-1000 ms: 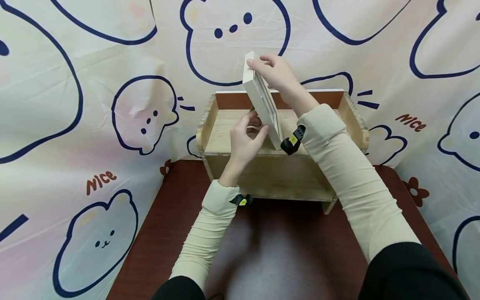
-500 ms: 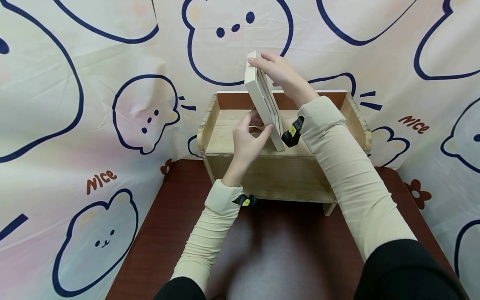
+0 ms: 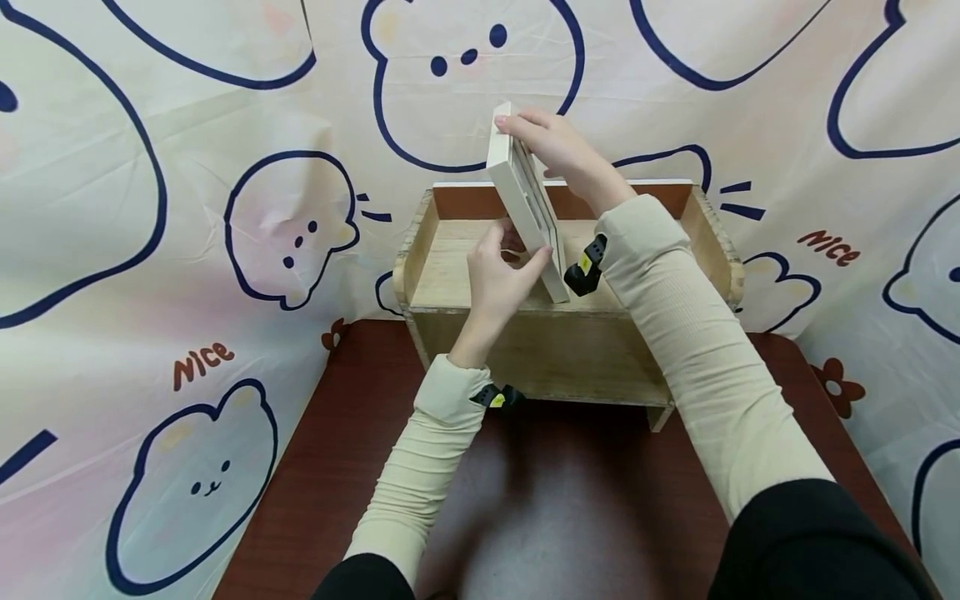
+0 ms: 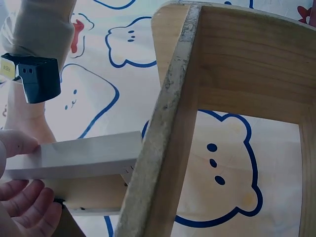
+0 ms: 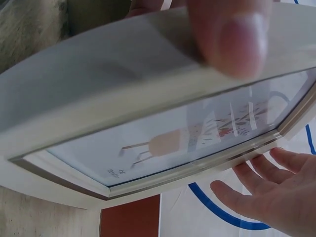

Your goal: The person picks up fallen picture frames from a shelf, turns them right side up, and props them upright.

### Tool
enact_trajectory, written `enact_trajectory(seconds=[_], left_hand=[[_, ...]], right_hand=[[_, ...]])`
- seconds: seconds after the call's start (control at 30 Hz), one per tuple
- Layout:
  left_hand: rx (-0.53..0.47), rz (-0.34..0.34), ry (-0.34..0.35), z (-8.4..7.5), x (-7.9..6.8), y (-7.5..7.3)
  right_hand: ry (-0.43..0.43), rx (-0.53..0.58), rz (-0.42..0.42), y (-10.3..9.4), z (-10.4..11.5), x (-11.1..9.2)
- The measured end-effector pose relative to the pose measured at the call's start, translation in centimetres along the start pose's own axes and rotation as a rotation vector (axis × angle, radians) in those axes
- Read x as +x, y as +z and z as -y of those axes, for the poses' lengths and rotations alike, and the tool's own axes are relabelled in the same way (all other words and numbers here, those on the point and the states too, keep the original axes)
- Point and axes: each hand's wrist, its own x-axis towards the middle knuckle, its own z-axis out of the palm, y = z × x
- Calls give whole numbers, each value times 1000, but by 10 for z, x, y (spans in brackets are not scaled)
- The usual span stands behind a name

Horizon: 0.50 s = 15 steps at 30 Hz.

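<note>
A white picture frame point(image 3: 528, 200) with a glazed front stands tilted on the upper board of a small wooden shelf point(image 3: 442, 267), its narrow side facing me. My right hand point(image 3: 566, 154) holds it near the top. In the right wrist view, the thumb point(image 5: 229, 44) lies on the near border and the fingers point(image 5: 261, 177) reach the opposite edge, across a printed picture. Lower down, my left hand point(image 3: 498, 271) grips the frame's side, thumb on the narrow edge. Its curled fingers point(image 4: 29, 202) show beneath the white edge point(image 4: 89, 153) in the left wrist view.
The shelf has raised sides and a reddish-brown back strip, with a lower board point(image 3: 577, 358) underneath. It stands on a dark red-brown table point(image 3: 360, 433) against a cloth backdrop point(image 3: 247, 108) with bear drawings. Black cameras point(image 3: 587, 267) sit on both wrists.
My left hand has shifted slightly right, bringing its thumb farther over the frame's edge. My right hand and the picture frame stay almost where they were.
</note>
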Motion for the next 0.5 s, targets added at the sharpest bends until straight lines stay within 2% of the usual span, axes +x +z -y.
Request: enact_trajectory(seconds=[0.23, 0.5], left_hand=[[5, 2, 35, 3, 1, 2], [17, -3, 38, 5, 3, -1]], right_hand=[[-3, 29, -55, -1, -4, -1], [-7, 30, -147, -2, -5, 0]])
